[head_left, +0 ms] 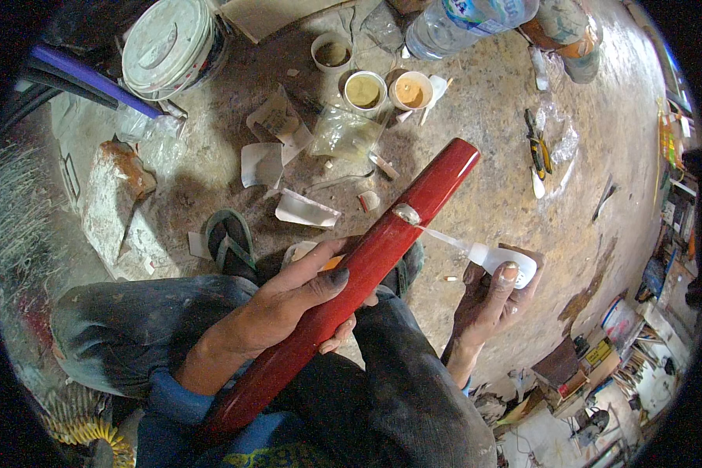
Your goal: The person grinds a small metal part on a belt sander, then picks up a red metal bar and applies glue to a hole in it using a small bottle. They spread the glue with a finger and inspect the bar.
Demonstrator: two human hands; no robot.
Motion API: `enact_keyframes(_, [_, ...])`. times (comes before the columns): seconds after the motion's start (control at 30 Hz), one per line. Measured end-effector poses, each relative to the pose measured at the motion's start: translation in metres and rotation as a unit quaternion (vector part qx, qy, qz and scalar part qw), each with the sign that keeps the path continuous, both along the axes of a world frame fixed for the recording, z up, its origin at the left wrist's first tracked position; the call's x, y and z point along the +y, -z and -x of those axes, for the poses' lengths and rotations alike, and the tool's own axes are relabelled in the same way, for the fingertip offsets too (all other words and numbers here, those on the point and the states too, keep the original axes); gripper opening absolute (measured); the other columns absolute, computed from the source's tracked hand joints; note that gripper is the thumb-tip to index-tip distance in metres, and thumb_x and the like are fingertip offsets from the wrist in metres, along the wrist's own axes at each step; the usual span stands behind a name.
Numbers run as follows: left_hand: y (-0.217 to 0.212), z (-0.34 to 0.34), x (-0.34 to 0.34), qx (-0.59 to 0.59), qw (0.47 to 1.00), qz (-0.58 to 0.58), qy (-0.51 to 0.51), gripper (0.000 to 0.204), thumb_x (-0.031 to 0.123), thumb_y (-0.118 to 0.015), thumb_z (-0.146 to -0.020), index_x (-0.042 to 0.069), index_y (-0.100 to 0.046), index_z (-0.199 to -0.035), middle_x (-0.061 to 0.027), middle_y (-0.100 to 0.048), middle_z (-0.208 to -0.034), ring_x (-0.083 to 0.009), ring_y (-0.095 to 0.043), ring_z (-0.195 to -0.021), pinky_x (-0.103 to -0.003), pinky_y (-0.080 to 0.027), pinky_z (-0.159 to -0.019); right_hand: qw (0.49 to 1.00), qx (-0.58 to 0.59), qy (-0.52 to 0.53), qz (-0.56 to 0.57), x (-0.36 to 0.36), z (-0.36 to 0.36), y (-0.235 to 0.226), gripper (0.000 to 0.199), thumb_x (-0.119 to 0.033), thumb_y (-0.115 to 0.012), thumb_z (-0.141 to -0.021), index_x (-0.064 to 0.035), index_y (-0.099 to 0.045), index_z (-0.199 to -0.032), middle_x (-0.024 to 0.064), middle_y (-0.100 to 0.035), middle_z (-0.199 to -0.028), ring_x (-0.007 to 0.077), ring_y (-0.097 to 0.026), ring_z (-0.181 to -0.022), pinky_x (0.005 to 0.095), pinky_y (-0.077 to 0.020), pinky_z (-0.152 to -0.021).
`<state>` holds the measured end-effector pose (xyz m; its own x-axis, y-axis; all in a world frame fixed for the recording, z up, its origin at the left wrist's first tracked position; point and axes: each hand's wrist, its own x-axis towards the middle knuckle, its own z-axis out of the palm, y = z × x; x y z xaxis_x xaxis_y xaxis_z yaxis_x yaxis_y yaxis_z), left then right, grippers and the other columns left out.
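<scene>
A long, glossy red tube (359, 269) lies slantwise across my lap, its far end pointing up and to the right. My left hand (308, 288) is wrapped round its middle, thumb on top and fingertips showing at the underside. Farther along the tube is a pale silvery patch (405, 214). In my right hand (495, 296) is a small white squeeze bottle (507, 264), gripped between thumb and fingers. Its long thin nozzle (444, 238) points left, with the tip at or very near the patch; whether it touches I cannot tell.
Beyond the tube stand several small cups, one with yellowish paste (364, 90), another with orange paste (411, 91). A large water bottle (468, 27), a lidded white bucket (168, 47), pliers (537, 144) and a rough block (117, 199) surround them. Cut plastic pieces (307, 209) litter the floor.
</scene>
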<state>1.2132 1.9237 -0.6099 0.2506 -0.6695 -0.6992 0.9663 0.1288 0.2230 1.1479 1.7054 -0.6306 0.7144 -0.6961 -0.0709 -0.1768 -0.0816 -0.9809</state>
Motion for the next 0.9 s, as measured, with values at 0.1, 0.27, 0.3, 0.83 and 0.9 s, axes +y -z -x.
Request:
enact_keyframes(0.1, [0.000, 0.001, 0.001, 0.004, 1.000, 0.000, -0.003, 0.070, 0.032, -0.058, -0.095, 0.010, -0.021, -0.150, -0.0166, -0.062, -0.103, -0.0183, -0.060, -0.063, -0.027, -0.047, -0.049, 1.000, -0.005, -0.007, 0.002, 0.000, -0.001, 0.000, 0.040, -0.037, -0.060, -0.094, -0.0020, -0.046, -0.107, 0.0066, -0.054, -0.077, 0.0119, -0.052, -0.055, 0.0253, -0.0440, -0.047])
enact_keyframes(0.27, [0.002, 0.001, 0.002, 0.012, 1.000, 0.008, -0.005, 0.067, 0.031, -0.057, -0.096, 0.010, -0.022, -0.150, -0.0171, -0.062, -0.104, -0.0188, -0.061, -0.064, -0.028, -0.048, -0.049, 0.999, -0.039, 0.011, -0.022, -0.005, 0.000, 0.001, 0.037, -0.036, -0.058, -0.095, -0.0024, -0.046, -0.104, 0.0067, -0.053, -0.074, 0.0128, -0.051, -0.051, 0.0247, -0.0412, -0.047])
enact_keyframes(0.3, [0.002, 0.001, 0.002, 0.016, 1.000, -0.001, 0.004, 0.067, 0.031, -0.056, -0.096, 0.010, -0.022, -0.150, -0.0170, -0.062, -0.104, -0.0189, -0.061, -0.064, -0.028, -0.048, -0.049, 0.998, -0.051, 0.009, -0.036, -0.008, 0.000, 0.003, 0.037, -0.037, -0.057, -0.096, -0.0026, -0.046, -0.104, 0.0067, -0.053, -0.074, 0.0132, -0.050, -0.049, 0.0245, -0.0407, -0.047])
enact_keyframes(0.83, [-0.002, -0.003, 0.002, -0.025, 0.999, 0.031, 0.015, 0.050, 0.036, -0.047, -0.101, 0.006, -0.034, -0.138, -0.0134, -0.059, -0.102, -0.0137, -0.057, -0.063, -0.026, -0.048, -0.052, 0.997, -0.021, 0.056, -0.042, -0.054, -0.014, 0.172, 0.023, -0.006, -0.066, -0.090, 0.0013, -0.056, -0.110, 0.0082, -0.064, -0.104, 0.0129, -0.057, -0.095, 0.0282, -0.0450, -0.086])
enact_keyframes(0.9, [-0.002, -0.002, 0.003, -0.019, 0.999, 0.023, 0.013, 0.050, 0.036, -0.046, -0.101, 0.006, -0.033, -0.139, -0.0136, -0.059, -0.102, -0.0138, -0.057, -0.062, -0.026, -0.048, -0.052, 0.997, -0.029, 0.062, -0.046, -0.052, -0.019, 0.192, 0.022, -0.007, -0.068, -0.089, 0.0011, -0.058, -0.107, 0.0050, -0.063, -0.097, 0.0121, -0.055, -0.090, 0.0273, -0.0451, -0.083])
